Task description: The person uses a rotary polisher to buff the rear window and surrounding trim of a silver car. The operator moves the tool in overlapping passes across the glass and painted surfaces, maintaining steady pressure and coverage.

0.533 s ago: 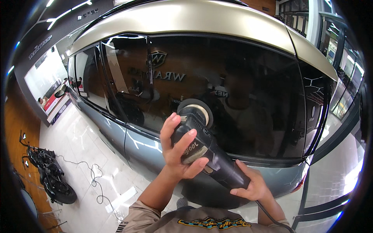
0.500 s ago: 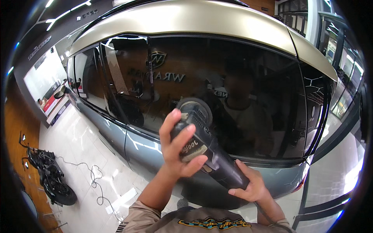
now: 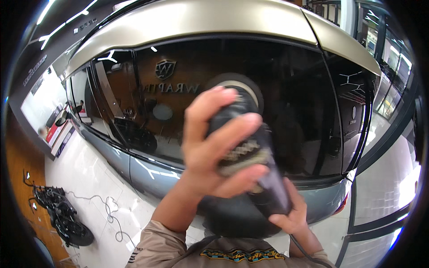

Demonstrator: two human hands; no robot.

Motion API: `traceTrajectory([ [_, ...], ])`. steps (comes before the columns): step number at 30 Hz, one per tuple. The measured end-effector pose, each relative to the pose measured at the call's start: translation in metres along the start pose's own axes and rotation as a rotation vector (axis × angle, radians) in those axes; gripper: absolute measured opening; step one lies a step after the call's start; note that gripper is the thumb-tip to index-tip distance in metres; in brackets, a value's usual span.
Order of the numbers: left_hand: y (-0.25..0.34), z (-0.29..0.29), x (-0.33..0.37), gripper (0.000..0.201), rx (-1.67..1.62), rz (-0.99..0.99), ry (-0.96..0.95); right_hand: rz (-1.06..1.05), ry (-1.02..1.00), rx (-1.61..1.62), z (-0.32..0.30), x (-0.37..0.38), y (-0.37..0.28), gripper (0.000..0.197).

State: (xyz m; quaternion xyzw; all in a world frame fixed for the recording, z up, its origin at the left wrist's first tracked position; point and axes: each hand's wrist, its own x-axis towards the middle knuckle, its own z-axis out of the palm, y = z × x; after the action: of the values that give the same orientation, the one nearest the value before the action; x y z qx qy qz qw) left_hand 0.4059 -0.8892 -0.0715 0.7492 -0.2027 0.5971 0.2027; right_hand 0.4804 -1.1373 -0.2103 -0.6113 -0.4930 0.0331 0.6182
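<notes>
Clamping black polisher (image 3: 273,190) w/ L hand (image 3: 205,156) fanned over its head & R hand (image 3: 292,213) wrapped round its rear end, holding pad (image 3: 259,97) up by dark side window (image 3: 300,85) (touching or not, can't tell), prob midway imo, tho can't rly tell how much done vs left.

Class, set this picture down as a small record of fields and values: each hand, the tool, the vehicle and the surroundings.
Left hand: the person's left hand is spread over the head of a black, elongated handheld power polisher
Right hand: the right hand grips its rear end
Tool: round dark pad with a cream ring, in front of the dark glass side window; contact cannot be told
Vehicle: car with satin-gold roof edge and glossy blue-grey lower body
Surroundings: black motorcycle, thin grey floor cable
</notes>
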Motion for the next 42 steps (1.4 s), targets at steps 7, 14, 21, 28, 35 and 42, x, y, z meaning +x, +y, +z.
traceTrajectory([
  [7,0.056,0.093,-0.025,0.058,-0.171,-0.074,-0.113,0.307,0.352,0.149,-0.045,-0.089,0.023,0.116],
  [14,0.034,0.044,-0.042,0.062,-0.072,-0.112,-0.063,0.319,0.196,-0.045,-0.036,-0.061,0.018,0.112],
  [21,-0.004,-0.054,-0.117,0.066,0.069,-0.215,0.161,0.129,-0.254,-0.221,0.012,0.016,-0.005,0.091],
  [28,-0.026,-0.084,-0.173,0.065,0.199,-0.221,0.374,0.034,-0.462,-0.302,0.057,0.063,-0.021,0.082],
  [35,-0.059,-0.149,-0.197,0.066,0.221,-0.332,0.458,-0.007,-0.559,-0.356,0.128,0.109,-0.038,0.081],
  [42,-0.088,-0.198,-0.206,0.07,0.21,-0.449,0.495,-0.001,-0.611,-0.327,0.191,0.142,-0.044,0.083],
])
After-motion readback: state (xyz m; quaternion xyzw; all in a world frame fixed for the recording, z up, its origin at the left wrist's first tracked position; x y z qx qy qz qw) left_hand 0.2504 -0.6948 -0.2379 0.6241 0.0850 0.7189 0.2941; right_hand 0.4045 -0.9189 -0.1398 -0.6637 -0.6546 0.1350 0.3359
